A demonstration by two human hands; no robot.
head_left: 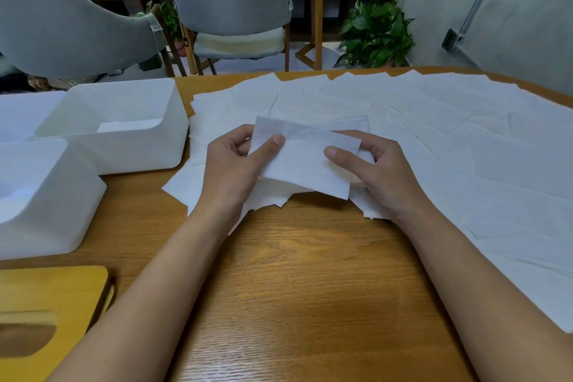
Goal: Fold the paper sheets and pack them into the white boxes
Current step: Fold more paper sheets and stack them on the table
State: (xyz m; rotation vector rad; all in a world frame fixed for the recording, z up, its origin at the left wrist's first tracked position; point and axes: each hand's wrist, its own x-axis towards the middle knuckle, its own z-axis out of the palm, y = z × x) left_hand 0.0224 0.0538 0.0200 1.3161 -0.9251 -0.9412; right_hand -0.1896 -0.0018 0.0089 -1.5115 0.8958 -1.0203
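2 hands [229, 164] [386, 172] pinch 1 folded sheet [305, 164] above loose sheets [434, 121], beside 2 white boxes [139, 152] [62, 214].

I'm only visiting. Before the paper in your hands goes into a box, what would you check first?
1. Grip: left hand and right hand each pinch an end of the sheet: ok.
2. Fold finished: layers show beneath, edges unclear: cannot tell.
3. Far white box open on top, with room inside: ok.
4. Way to that box: only flat loose sheets lie between: ok.
5. Room in the near white box: inside mostly hidden: cannot tell.
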